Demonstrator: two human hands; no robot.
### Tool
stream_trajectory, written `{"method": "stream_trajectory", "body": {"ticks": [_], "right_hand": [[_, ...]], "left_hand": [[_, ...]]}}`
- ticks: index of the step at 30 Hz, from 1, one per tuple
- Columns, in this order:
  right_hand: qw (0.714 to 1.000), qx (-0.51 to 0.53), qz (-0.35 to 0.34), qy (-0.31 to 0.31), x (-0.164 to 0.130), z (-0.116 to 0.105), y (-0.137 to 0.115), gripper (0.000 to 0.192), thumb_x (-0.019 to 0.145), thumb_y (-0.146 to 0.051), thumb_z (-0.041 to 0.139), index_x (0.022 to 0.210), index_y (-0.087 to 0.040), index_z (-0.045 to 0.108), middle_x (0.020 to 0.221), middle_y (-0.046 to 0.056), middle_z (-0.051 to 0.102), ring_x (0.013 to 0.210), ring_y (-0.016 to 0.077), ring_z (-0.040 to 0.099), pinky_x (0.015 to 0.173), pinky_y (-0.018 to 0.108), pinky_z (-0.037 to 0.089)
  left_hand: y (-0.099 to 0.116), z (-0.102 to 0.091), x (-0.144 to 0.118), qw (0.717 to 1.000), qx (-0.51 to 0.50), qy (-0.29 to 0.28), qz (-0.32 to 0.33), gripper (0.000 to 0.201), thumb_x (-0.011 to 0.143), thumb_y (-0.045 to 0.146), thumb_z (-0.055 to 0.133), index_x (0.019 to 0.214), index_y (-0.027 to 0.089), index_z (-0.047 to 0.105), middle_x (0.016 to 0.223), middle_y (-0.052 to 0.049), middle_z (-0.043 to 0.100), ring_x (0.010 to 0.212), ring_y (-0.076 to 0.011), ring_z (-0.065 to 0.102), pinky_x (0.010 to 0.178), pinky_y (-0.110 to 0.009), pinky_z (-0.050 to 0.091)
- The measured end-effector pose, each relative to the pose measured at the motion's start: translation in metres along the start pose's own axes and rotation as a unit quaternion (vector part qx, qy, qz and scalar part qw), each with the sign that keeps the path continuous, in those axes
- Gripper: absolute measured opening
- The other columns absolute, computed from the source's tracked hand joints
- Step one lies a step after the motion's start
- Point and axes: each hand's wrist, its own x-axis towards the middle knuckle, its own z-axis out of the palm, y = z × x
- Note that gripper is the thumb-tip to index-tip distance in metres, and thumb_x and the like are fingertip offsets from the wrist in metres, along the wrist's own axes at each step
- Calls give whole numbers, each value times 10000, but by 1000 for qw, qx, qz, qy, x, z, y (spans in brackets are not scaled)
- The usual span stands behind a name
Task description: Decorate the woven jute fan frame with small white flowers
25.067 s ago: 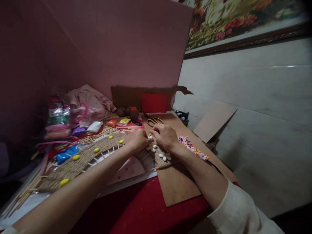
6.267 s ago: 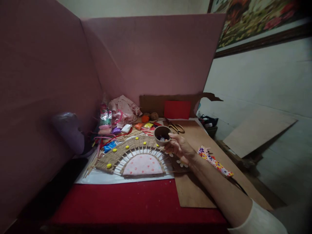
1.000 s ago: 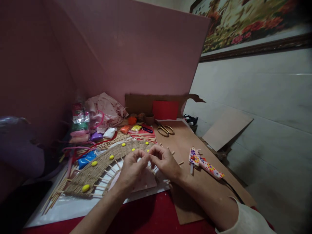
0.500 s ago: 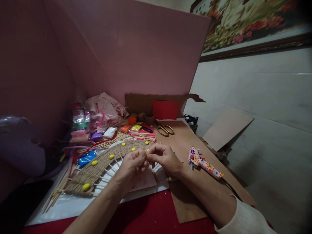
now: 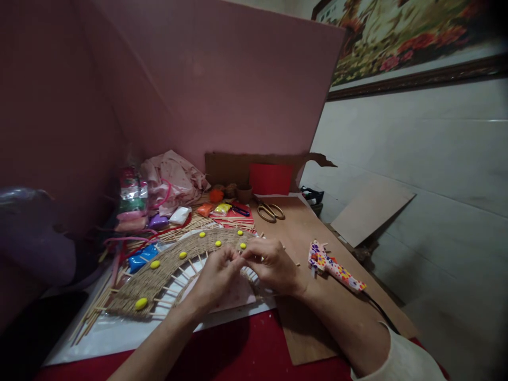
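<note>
My left hand [image 5: 220,275] and my right hand [image 5: 273,264] meet at the fingertips, both pinched together. Whatever is between the fingers is too small or hidden to name. Below them lies a fan-shaped piece woven from twine [image 5: 135,286] over thin wooden sticks, dotted with several yellow discs [image 5: 141,304]. Pale pink cloth [image 5: 238,299] covers the inner part of the fan, partly behind my hands. Part of the fan's right side is hidden by my right hand.
A flower-patterned glue gun [image 5: 335,270] with a black cord lies on the brown board [image 5: 301,227] at right. Scissors [image 5: 270,212] rest farther back. Bags of coloured clay, such as the blue packet [image 5: 142,257], and loose sticks [image 5: 85,323] lie at left. Pink panels stand behind.
The fingers have shifted slightly, with my right hand's fingers bending and turning against the left fingertips. A yellow disc near the right hand shows more fully. Everything else stays in place.
</note>
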Motion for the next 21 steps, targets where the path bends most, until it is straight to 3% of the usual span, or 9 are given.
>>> {"method": "stream_trajectory", "body": {"ticks": [5, 8, 10, 13, 18, 21], "right_hand": [[999, 40, 8, -6, 1, 0, 0, 142, 740, -33, 605, 670, -153, 633, 629, 0, 603, 598, 107, 528, 602, 230, 409], [988, 137, 69, -4, 2, 1, 1, 94, 759, -101, 632, 683, -156, 646, 642, 3, 612, 606, 112, 554, 586, 229, 437], [969, 215, 126, -1, 2, 2, 2, 88, 774, -199, 652, 696, -158, 650, 643, 5, 611, 582, 113, 563, 549, 230, 456], [948, 264, 175, 8, 3, 5, 2, 163, 774, -305, 665, 701, -161, 647, 638, 5, 602, 563, 119, 567, 528, 242, 473], [968, 184, 164, 54, 2, 7, 0, 138, 785, -271, 659, 692, -169, 651, 644, 0, 597, 583, 115, 543, 555, 245, 441], [977, 137, 148, 72, 1, 7, -1, 142, 798, -244, 647, 676, -172, 646, 669, 8, 606, 643, 128, 551, 592, 253, 432]], "left_hand": [[-1, -4, -4, 995, -75, -56, -24, 306, 714, 398, 648, 627, 171, 463, 518, 63, 402, 458, -70, 325, 426, -198, 222], [0, -5, -4, 970, -192, -133, -66, 346, 736, 431, 651, 631, 161, 462, 525, 58, 413, 428, -50, 307, 411, -191, 192], [1, -6, -3, 948, -266, -152, -87, 337, 742, 412, 664, 642, 153, 473, 557, 46, 430, 434, -42, 319, 410, -185, 193], [4, -5, -3, 918, -359, -126, -116, 317, 721, 352, 705, 637, 153, 473, 557, 56, 396, 440, -39, 304, 401, -178, 199], [12, -4, -5, 886, -428, -48, -169, 173, 704, 258, 693, 690, 150, 559, 608, 30, 488, 530, -74, 437, 478, -190, 348], [12, -4, -5, 878, -450, -53, -155, 53, 683, 170, 633, 703, 153, 587, 665, 1, 554, 627, -107, 520, 610, -227, 435]]}}
